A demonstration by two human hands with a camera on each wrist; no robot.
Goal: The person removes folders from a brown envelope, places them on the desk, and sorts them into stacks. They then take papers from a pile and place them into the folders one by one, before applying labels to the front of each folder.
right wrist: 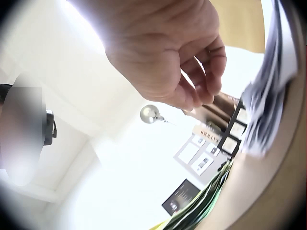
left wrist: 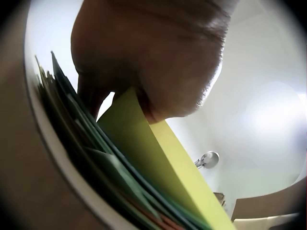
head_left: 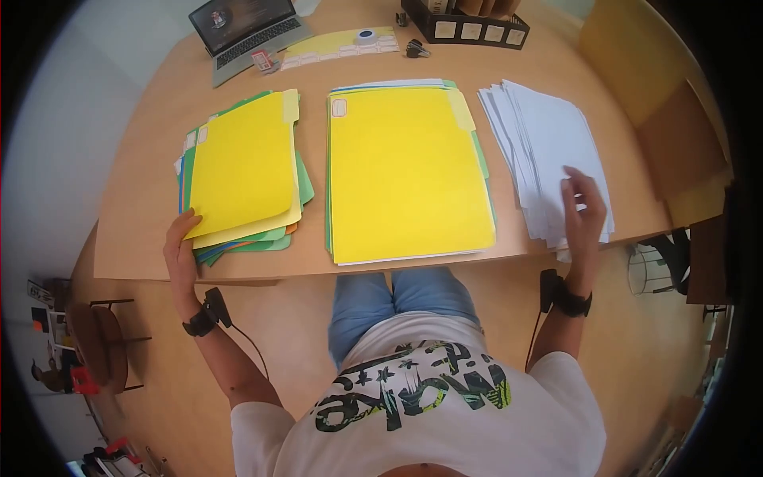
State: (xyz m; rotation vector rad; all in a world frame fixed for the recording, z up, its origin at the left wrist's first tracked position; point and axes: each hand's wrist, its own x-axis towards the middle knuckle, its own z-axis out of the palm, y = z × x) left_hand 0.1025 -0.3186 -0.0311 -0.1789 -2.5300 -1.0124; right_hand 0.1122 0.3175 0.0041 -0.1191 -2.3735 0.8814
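My left hand (head_left: 180,230) pinches the lower left corner of a yellow file folder (head_left: 242,159) that tops the left stack. In the left wrist view this yellow folder (left wrist: 139,143) passes between thumb and fingers, lifted at its edge from the green folders (left wrist: 115,177) beneath. A wider stack in the middle has another yellow folder (head_left: 405,171) on top, with a tab and a small label. Over the lower right of a loose pile of white paper (head_left: 540,143) is my right hand (head_left: 584,211), its fingers loosely bent around nothing, as the right wrist view shows.
Along the back of the desk stand a laptop (head_left: 250,36), a label sheet (head_left: 338,48) with a round white device (head_left: 366,36), keys (head_left: 416,49) and a black organizer (head_left: 469,30). A yellow-brown panel (head_left: 636,71) borders the right side. The desk's front edge runs just below the stacks.
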